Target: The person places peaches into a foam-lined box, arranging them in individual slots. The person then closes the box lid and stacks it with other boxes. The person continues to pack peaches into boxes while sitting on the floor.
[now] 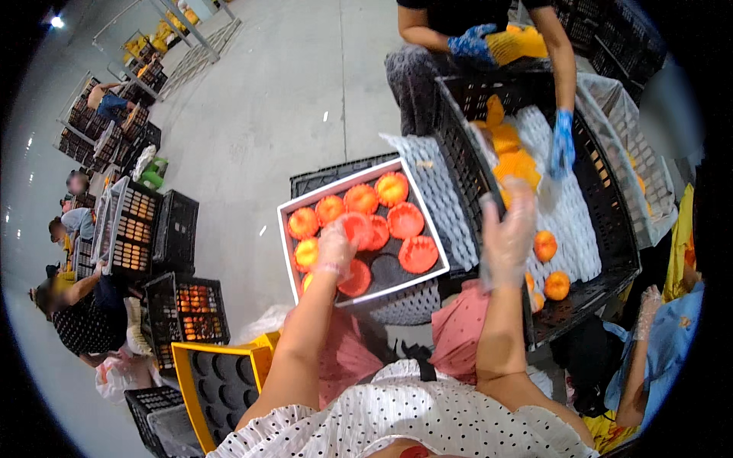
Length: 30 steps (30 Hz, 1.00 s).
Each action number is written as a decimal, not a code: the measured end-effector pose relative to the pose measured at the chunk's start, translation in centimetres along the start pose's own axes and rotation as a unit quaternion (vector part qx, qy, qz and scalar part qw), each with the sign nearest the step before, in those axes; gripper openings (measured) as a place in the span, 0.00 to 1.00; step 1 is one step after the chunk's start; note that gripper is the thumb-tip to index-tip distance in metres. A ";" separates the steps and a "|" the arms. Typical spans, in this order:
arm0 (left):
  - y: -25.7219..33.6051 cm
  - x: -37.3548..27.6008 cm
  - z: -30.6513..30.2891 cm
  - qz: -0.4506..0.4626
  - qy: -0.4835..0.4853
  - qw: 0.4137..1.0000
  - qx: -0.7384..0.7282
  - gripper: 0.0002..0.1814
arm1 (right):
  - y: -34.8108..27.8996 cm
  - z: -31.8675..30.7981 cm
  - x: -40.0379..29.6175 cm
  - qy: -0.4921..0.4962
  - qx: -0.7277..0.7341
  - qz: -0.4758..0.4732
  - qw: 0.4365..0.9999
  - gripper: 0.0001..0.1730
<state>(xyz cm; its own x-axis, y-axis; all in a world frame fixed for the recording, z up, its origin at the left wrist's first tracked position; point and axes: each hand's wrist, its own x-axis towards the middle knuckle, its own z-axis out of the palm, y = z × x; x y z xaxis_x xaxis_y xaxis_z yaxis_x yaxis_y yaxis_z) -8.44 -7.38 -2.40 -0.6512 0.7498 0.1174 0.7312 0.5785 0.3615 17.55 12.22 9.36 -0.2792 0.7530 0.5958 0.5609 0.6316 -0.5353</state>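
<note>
My left hand (335, 249), in a clear plastic glove, grips a red cup liner (356, 230) over a white-rimmed box (362, 299). The box's dark moulded tray (385, 269) holds red liners. Orange-yellow fruits that look like peaches (361, 198) sit in several liners; others, such as the front-right liner (418, 255), hold no fruit. My right hand (508, 237), gloved too and slightly blurred, is raised with fingers apart over the near side of a black plastic crate (621, 252). Loose fruits (556, 285) lie on white foam netting (572, 229) inside that crate.
Across the crate, a co-worker's blue-gloved hand (562, 146) reaches in beside orange netting (509, 154). A yellow box with a dark tray (220, 372) stands at my left. Stacked crates (134, 223) and people are farther left. Another person's gloved arm (644, 326) is at right.
</note>
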 end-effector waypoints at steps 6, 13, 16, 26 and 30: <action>3.3 0.2 2.2 0.118 -0.088 0.965 -0.217 0.17 | -5.2 3.8 -2.0 -0.223 0.216 -0.037 0.950 0.09; 2.0 -0.7 1.3 0.270 -0.119 0.952 -0.077 0.16 | -6.4 7.4 -3.1 -0.304 0.110 -0.177 0.930 0.10; 0.3 -0.6 2.0 0.163 -0.168 0.957 -0.170 0.13 | -5.7 8.5 -2.0 -0.431 0.023 -0.223 0.874 0.08; -4.1 0.9 -2.4 -0.141 -0.036 0.933 -0.328 0.18 | -5.9 11.6 -6.5 -0.587 0.139 -0.096 0.792 0.21; -1.1 1.2 -2.8 -0.119 -0.127 0.982 -0.072 0.26 | -6.3 13.2 -7.4 -0.601 -0.112 -0.257 0.749 0.24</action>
<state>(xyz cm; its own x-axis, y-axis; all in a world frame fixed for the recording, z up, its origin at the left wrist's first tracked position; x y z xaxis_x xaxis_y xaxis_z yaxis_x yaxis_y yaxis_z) -10.62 -8.02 -0.02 -0.7146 0.6657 -0.2149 0.5162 0.7092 0.4801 5.81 5.11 0.35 -0.9270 0.1289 -0.3521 0.2181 0.9492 -0.2268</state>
